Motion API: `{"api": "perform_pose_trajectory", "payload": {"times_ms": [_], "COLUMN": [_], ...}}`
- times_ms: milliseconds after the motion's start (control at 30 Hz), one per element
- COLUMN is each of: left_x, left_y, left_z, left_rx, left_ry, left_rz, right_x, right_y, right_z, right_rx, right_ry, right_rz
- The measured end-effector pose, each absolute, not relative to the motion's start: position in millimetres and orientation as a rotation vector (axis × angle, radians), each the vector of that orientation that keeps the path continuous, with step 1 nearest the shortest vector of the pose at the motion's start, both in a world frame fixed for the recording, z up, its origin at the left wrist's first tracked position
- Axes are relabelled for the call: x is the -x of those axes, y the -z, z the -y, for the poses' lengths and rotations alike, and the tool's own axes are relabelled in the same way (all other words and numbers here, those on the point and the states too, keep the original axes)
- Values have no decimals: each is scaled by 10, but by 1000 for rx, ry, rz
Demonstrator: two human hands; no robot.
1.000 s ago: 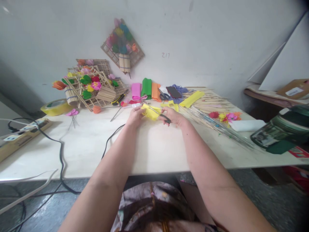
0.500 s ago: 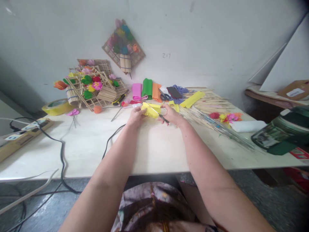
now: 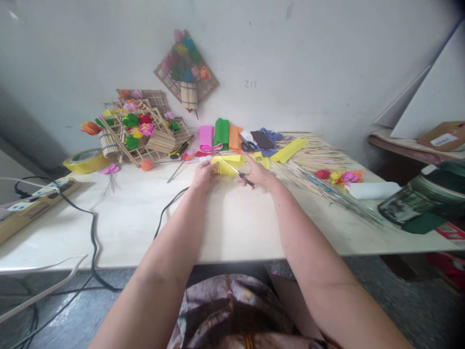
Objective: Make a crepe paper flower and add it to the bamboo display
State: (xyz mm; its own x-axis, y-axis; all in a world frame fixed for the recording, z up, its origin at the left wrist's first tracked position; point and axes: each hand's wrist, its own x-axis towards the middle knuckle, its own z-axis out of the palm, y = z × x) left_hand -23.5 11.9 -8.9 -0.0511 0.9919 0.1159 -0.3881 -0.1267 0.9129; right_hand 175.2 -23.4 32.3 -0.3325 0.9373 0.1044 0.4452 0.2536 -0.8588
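Yellow crepe paper (image 3: pixel 229 165) is pinched at its left end by my left hand (image 3: pixel 204 175), whose fingers are closed on it. My right hand (image 3: pixel 258 174) is closed round the dark handles of a pair of scissors (image 3: pixel 244 177). Their silver blades point up and left across the paper. Just beyond the right hand lies another piece of yellow paper (image 3: pixel 262 159). A second pair of scissors (image 3: pixel 249 145) rests behind, beside a dark flat object (image 3: pixel 262 139). Whether the blades are fully closed I cannot tell.
Paper-flower lattice pieces (image 3: pixel 145 126) are heaped at the back left, near a roll of yellow tape (image 3: pixel 87 161). Sticks (image 3: pixel 319 152) and thin wires (image 3: pixel 327 191) spread on the right, before a dark green bottle (image 3: pixel 417 198). A power strip (image 3: pixel 36 201) and cords occupy the left.
The yellow paper has shifted slightly and lies flatter between my hands. My right index finger is raised a little more, with the scissors still in that hand.
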Motion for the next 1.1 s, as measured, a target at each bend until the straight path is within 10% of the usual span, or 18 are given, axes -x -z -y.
{"api": "perform_pose_trajectory", "payload": {"times_ms": [1100], "left_x": [211], "left_y": [72], "left_z": [-87], "left_rx": [-1074], "left_ry": [-1415], "left_rz": [-846], "right_x": [-1805], "right_y": [-227], "right_z": [200], "right_rx": [1113], "right_ry": [-1422], "right_rz": [1843]}}
